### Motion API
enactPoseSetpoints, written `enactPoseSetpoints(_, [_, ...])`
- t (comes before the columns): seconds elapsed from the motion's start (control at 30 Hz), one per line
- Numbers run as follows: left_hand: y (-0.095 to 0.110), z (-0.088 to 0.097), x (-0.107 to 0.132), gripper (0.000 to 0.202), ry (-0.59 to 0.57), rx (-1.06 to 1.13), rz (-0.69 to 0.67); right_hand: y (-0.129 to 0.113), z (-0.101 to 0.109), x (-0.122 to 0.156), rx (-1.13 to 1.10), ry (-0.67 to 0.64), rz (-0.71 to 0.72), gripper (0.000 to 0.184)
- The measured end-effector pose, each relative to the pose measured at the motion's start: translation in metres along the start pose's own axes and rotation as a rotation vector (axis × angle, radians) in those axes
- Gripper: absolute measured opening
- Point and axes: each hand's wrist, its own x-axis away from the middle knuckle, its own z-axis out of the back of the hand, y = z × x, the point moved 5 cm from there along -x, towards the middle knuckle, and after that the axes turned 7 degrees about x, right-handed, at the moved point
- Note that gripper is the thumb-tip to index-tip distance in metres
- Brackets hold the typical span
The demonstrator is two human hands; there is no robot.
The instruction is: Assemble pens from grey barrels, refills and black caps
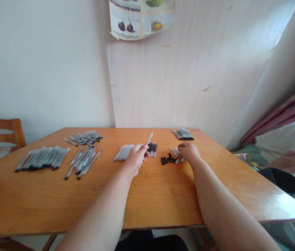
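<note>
"What are the hands doing?"

"The left hand point(137, 157) pinches a slim pale pen point(149, 138), its tip pointing away, between the white barrels point(122, 152) and the dark sticks point(153, 149). The right hand point(188, 151) is down at the small white pieces point(175, 151); I can't tell whether it's pinching one."

"Any room?"

"Between the forearms, bare worktop point(160, 195) runs to the near edge. The black pieces point(167, 159) crowd the white ones, and a pen bundle point(183, 134) sits near the far edge."

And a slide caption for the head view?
Left hand holding a pen piece, right hand at small white parts.
</note>
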Motion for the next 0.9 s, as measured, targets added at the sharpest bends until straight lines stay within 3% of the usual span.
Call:
enactPoseSetpoints(0.23, [0.004,0.002,0.0,0.017,0.044,0.077,0.037,-0.017,0.018,0.008,0.022,0.057,-0.04,0.028])
enactPoseSetpoints(0.4, [0.003,0.004,-0.004,0.019,0.05,0.187,0.031,-0.063,0.017,0.037,-0.272,0.046,0.188,0.025])
enactPoseSetpoints(0.63, [0.003,0.003,-0.003,0.02,0.01,0.188,0.019,-0.117,-0.011,0.091,-0.812,-0.534,0.338,0.033])
enactPoseSetpoints(0.77, [0.004,0.0,-0.002,0.02,-0.007,0.201,0.007,-0.123,-0.015,0.1,-0.923,-0.679,0.32,0.037])
enactPoseSetpoints(0.9, [0.002,-0.003,-0.002,0.019,-0.039,0.264,-0.002,-0.123,-0.02,0.101,-0.954,-0.722,0.324,0.039])
